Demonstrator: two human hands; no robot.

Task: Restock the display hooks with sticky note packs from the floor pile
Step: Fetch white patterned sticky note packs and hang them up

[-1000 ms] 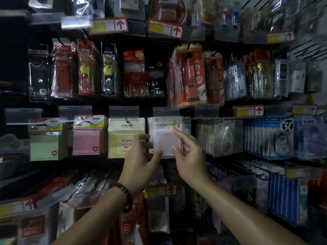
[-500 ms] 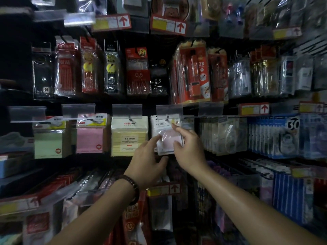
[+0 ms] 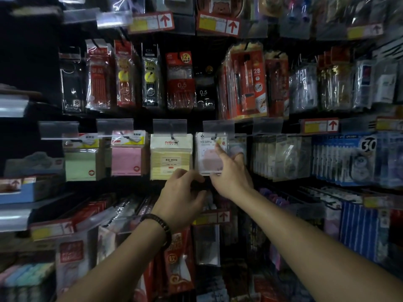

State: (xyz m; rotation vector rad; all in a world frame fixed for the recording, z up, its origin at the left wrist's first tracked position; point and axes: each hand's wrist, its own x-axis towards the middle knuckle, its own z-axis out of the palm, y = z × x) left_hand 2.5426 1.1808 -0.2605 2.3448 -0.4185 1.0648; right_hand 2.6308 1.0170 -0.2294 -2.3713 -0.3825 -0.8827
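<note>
Pack [image 3: 210, 158] of pink notes is hanging on its hook [image 3: 214, 136] at frame centre, the right hand [image 3: 231, 177] pinching it with forefinger on the front and thumb at the lower edge, while the left hand [image 3: 181, 195] is hovering curled just below-left, anything in its grip lost in shadow.

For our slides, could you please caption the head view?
Right hand holds a clear-wrapped pink sticky note pack on its hook; left hand hovers beneath.

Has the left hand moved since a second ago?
Yes, downward. The left hand reached midway up the yellow pack, beside the clear pack; now its top is near the yellow pack's bottom edge.
</note>
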